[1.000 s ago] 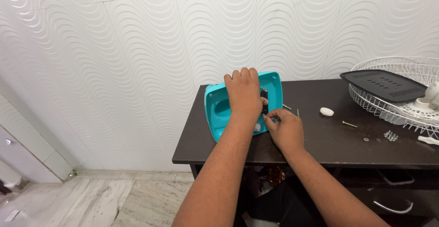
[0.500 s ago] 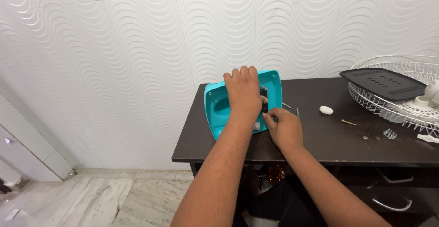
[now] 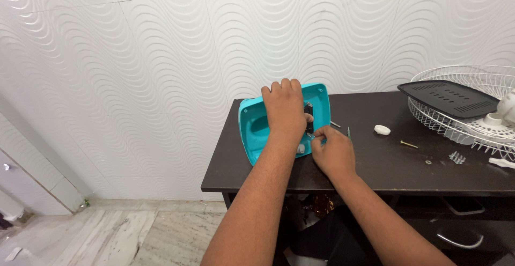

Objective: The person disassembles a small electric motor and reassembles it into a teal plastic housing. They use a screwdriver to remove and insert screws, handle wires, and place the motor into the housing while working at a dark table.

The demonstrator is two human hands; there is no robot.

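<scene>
Two hands are at work on one teal plastic housing (image 3: 257, 129), which lies at the left end of the dark wooden table (image 3: 375, 169), close to the white wavy-patterned wall (image 3: 161, 57). I see my left hand (image 3: 284, 108) spread flat on top of the housing, fingers reaching over its far edge, pressing it down rather than gripping around it. My right hand (image 3: 332, 150) sits just beside the housing's near right corner, thumb and forefinger pinched together on something small at the shell's edge; I cannot tell what that small piece is. A black part (image 3: 309, 111) stands inside the housing, between my two hands.

Further right on the table I make out a thin green-handled tool (image 3: 348, 132) just beyond my right hand, a small white cap (image 3: 382, 130), a brass-coloured screw (image 3: 409, 144) and a little cluster of metal screws (image 3: 456, 157). At the far right lies a white wire fan guard (image 3: 461, 129) with a black vented panel (image 3: 448, 97) resting on top of it. Below the table edge I see a drawer handle (image 3: 458, 239), and pale marble floor (image 3: 107, 234) to the left
</scene>
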